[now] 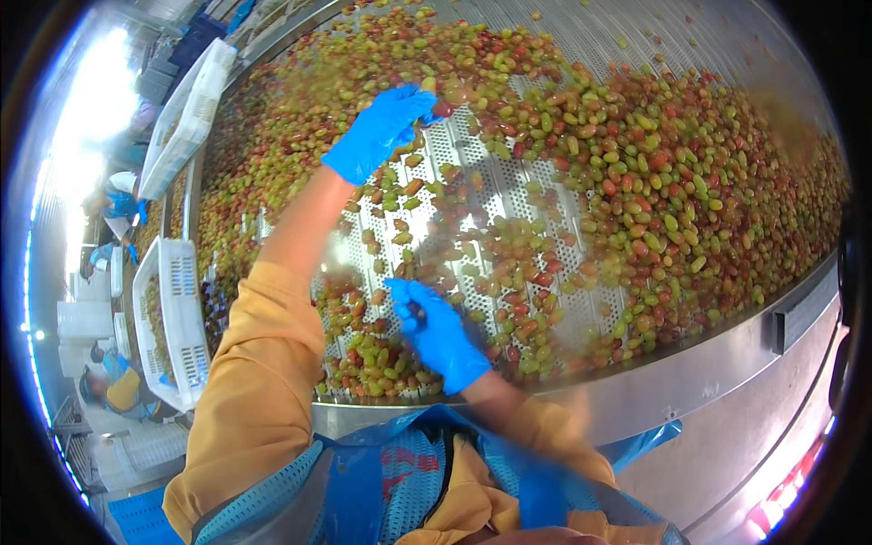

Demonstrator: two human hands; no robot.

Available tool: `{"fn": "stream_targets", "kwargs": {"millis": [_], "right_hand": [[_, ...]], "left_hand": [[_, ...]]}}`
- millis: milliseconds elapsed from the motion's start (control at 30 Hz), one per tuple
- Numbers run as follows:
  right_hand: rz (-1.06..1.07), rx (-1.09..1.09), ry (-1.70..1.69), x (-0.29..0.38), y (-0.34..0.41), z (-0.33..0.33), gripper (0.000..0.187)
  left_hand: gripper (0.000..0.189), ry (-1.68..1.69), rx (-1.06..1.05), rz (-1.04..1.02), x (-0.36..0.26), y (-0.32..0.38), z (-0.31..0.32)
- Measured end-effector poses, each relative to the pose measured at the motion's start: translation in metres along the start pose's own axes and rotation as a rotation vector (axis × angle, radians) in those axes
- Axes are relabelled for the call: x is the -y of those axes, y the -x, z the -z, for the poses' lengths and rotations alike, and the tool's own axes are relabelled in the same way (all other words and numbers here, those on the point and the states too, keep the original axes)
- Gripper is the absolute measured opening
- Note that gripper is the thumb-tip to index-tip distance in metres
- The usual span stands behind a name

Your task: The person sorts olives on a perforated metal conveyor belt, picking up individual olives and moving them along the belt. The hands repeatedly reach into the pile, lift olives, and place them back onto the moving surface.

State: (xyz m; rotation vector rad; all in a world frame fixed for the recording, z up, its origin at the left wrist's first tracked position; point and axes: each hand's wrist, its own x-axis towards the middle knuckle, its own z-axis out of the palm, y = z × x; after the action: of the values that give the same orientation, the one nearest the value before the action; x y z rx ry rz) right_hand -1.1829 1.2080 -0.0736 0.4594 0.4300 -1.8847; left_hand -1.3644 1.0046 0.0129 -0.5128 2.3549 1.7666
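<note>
My left hand, in a blue glove, reaches across a perforated metal conveyor strewn with small oblong red and green fruits that look like grapes. A dark red fruit shows right at its fingertips, with a green fruit just above them. Whether the fingers grip either one is unclear. Nearer my body, my right hand, also gloved in blue, hovers low over the belt with its fingers bent. Loose fruits lie beside it, and its palm is hidden.
A metal rail borders the conveyor in front of me. White plastic crates stand along the left side, one with fruit inside. Farther left, several people in blue and yellow work. A dense fruit heap covers the right side. Some patches are blurred.
</note>
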Motion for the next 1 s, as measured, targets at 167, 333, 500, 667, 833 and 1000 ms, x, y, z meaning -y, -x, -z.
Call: {"fn": "stream_targets", "kwargs": {"millis": [167, 333, 500, 667, 833, 1000], "right_hand": [[0.042, 0.035, 0.060, 0.008, -0.001, 0.018, 0.026], [0.049, 0.009, -0.013, 0.032, 0.013, 0.010, 0.026], [0.165, 0.091, 0.109, 0.042, 0.005, 0.022, 0.030], [0.243, 0.101, 0.201, 0.046, 0.013, 0.038, 0.029], [0.357, 0.068, 0.511, 0.058, 0.026, 0.035, 0.034], [0.309, 0.071, 0.566, 0.057, 0.056, 0.030, 0.042]], "left_hand": [[0.046, 0.367, -0.072, -0.154, 0.021, 0.071, 0.013], [0.048, 0.719, -0.007, -0.349, 0.032, 0.107, 0.017], [0.025, -1.071, -0.048, 0.008, 0.079, 0.092, -0.001], [0.008, -0.055, -0.232, 0.044, 0.075, 0.132, -0.015], [0.022, -0.049, -0.178, 0.151, 0.072, 0.169, -0.046], [0.024, -0.120, -0.065, 0.115, 0.070, 0.208, -0.093]]}}
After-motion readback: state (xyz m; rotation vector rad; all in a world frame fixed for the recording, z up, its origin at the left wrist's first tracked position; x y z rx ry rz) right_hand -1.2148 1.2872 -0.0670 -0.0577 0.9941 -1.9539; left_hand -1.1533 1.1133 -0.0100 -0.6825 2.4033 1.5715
